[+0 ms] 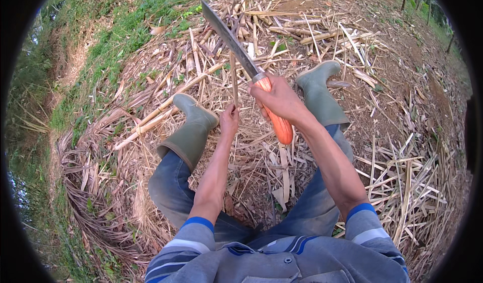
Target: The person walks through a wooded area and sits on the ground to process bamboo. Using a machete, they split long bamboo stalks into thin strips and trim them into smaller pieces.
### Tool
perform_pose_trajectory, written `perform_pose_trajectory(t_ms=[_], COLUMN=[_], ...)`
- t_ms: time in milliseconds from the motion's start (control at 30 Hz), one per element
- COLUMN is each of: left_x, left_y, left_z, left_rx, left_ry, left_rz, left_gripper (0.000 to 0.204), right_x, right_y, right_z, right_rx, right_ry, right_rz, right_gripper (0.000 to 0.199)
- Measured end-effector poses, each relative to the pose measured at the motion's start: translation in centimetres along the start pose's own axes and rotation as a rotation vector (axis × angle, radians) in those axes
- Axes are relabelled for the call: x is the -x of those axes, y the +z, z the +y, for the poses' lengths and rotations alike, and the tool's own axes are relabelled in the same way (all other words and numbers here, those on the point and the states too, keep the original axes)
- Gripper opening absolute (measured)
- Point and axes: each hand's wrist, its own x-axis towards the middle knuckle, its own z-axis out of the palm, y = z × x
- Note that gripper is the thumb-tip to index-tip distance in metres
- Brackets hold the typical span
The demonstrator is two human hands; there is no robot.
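Observation:
A machete (229, 39) with a dark blade and an orange handle is gripped in my right hand (279, 98). Its blade slants up and to the left, away from me. My left hand (230, 118) pinches the lower end of a thin brown strip (233, 79), which looks like split bamboo or cane and stands nearly upright. The blade passes close to the strip's top; I cannot tell whether they touch.
My legs in green rubber boots (188, 127) are spread on either side. Long bamboo-like poles (166, 107) lie beside the left boot. Split strips (407, 187) are piled at the right, more cut pieces (312, 34) lie ahead, and grass (115, 46) grows at the far left.

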Motion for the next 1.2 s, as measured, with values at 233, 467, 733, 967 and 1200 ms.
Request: perform_pose_trajectory(t_ms=[233, 467, 733, 967, 1200], left_x=[-1.5, -2.0, -10.7, -23.3, -22.5], left_y=[0.3, -0.5, -15.5, -10.8, -9.8], left_z=[2.1, -1.8, 28.5, 24.5, 26.8], left_rx=[0.057, -0.067, -0.154, -0.945, -0.511], left_ry=[0.049, -0.077, 0.797, 0.565, 0.926], left_rz=[0.012, -0.126, 0.570, -0.431, -0.395], left_gripper=[0.016, 0.023, 0.047, 0.045, 0.048], right_x=[1.5, -0.9, 0.2, 2.0, 2.2], right_y=[-1.4, -0.7, -1.6, 0.0, -1.4], right_z=[-2.5, -0.4, 0.2, -0.3, 0.8], right_rx=[-0.038, -0.055, -0.002, 0.055, 0.085], right_ry=[0.025, 0.037, 0.083, 0.048, 0.147], right_rz=[0.001, -0.077, -0.027, -0.015, -0.023], right_gripper=[0.022, 0.021, 0.023, 0.026, 0.021])
